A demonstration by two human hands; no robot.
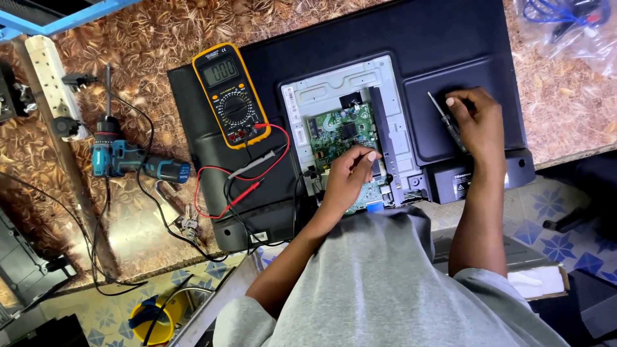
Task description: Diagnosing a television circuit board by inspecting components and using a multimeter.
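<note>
Brown patterned worktop (160,38); right hand's (479,122) fingers around screwdriver (447,122), left hand (347,177) empty, half-curled.

A small screwdriver (445,121) with a thin metal shaft lies slanted on the black back cover (443,45) of a television laid face down on the worktop. The green circuit board (339,132) sits exposed in the grey metal tray (334,87) at the opened middle.

yellow multimeter (230,94), teal drill (119,157), power strip (53,78).
</note>
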